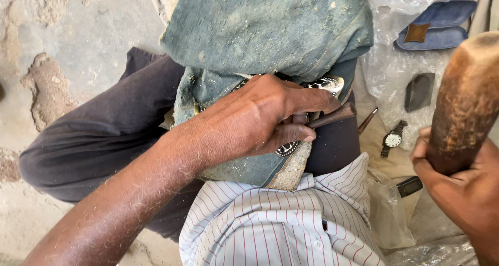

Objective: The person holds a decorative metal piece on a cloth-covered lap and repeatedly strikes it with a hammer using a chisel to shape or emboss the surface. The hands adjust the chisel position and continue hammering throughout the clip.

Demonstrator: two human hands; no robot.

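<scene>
1. Plastic wrapping point(390, 63), clear and crinkled, fills the upper right of the frame; on it lies a flat blue oval pad point(439, 29) bearing a small brown square patch point(417, 32), and below that a dark grey wedge-shaped block point(419, 92).
2. More clear plastic point(387, 214) bunches at the lower right beside a white shirt with thin red stripes point(280, 229), with a small dark rectangular object point(409, 186) just above it.
3. Near the right of centre a wristwatch with a white round dial and dark metal band point(393, 139) lies on a pale sandy cloth.
4. In the centre, the left hand point(260, 118) is curled closed around a thin dark brown wooden-handled tool point(332, 115); the fingers point(296, 136) press it against a black-and-white patterned strip with a metallic edge point(327, 84).
5. That strip rests on a dusty blue-green worn cloth point(270, 27), rough and speckled with grit, draped over the person's knee from the top of the frame down to the shirt; a pale gritty lining shows at its lower edge.
6. At the right edge the right hand point(457, 188) is wrapped tight around a thick, rounded wooden handle, reddish brown and worn point(465, 105), raised well apart from the strip.
7. Dark trousers point(104, 136) cover the bent leg at the left, over a cracked, patchy concrete floor point(62, 47).
</scene>
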